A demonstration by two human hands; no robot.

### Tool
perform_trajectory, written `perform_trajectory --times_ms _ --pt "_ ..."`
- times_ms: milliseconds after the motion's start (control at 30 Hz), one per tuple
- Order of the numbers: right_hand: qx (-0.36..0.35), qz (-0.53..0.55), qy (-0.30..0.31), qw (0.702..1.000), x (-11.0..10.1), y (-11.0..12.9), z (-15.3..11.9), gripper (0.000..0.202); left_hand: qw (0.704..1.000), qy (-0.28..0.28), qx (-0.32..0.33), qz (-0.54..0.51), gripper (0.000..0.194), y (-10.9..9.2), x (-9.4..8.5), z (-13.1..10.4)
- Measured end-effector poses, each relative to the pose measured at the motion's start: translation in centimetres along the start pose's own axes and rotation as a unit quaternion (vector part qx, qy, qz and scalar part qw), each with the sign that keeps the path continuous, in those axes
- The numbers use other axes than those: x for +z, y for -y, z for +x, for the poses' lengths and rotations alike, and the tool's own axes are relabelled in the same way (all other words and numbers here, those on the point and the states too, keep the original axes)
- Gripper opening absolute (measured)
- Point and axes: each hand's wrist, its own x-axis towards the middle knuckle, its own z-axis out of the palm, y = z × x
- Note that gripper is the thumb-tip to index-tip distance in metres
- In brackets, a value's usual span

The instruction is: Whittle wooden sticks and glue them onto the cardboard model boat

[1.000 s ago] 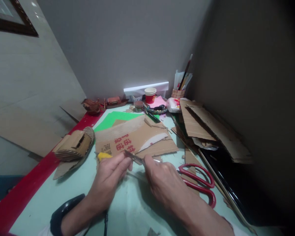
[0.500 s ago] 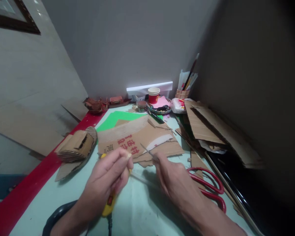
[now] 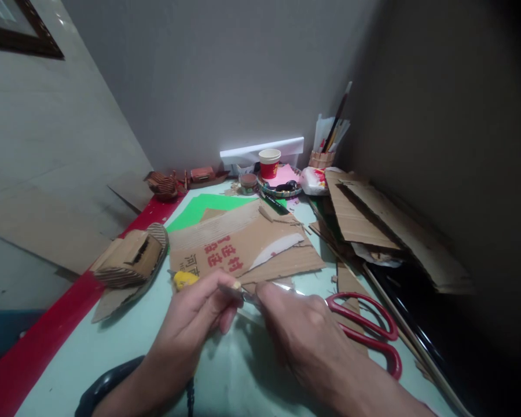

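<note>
My left hand is closed, thumb and fingertips pinching a tiny pale bit too small to name. In my right hand is a slim pointed metal tool resembling tweezers. Its tip reaches left, touching or just in front of my left fingertips. A yellow glue gun shows behind my left hand, its handle mostly covered. Whether the hand touches it I cannot tell. A translucent glue stick extends between my hands. Just beyond lies a printed cardboard sheet.
Red-handled scissors lie beside my right forearm. A cardboard model stands at the left. Cardboard pieces are stacked on the right, near a black glossy panel. A paper cup and pen holder stand at the back.
My right hand has moved left and down, bringing the metal tool's tip to my left fingertips. My left hand has shifted slightly and now covers the glue gun's handle.
</note>
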Motion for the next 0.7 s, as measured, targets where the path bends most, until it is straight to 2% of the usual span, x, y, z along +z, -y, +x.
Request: perform_trajectory --times_ms 133,467,600,700 --pt "-0.003 -0.029 -0.013 0.999 0.13 0.02 0.05 0.031 0.998 -0.029 0.034 0.05 0.036 -0.18 0.05 -0.05" --pt "-0.005 -0.045 -0.03 0.999 0.34 0.09 0.07 0.028 0.991 -0.033 0.056 0.121 0.035 -0.53 0.14 0.04" --pt "-0.001 -0.045 -0.026 0.999 0.7 0.07 -0.17 0.029 0.99 -0.059 0.04 0.121 0.036 -0.13 0.37 -0.18" --pt "0.006 -0.038 -0.008 0.999 1.02 0.1 -0.36 0.029 0.985 -0.081 0.057 0.141 0.032 0.12 0.48 -0.47"
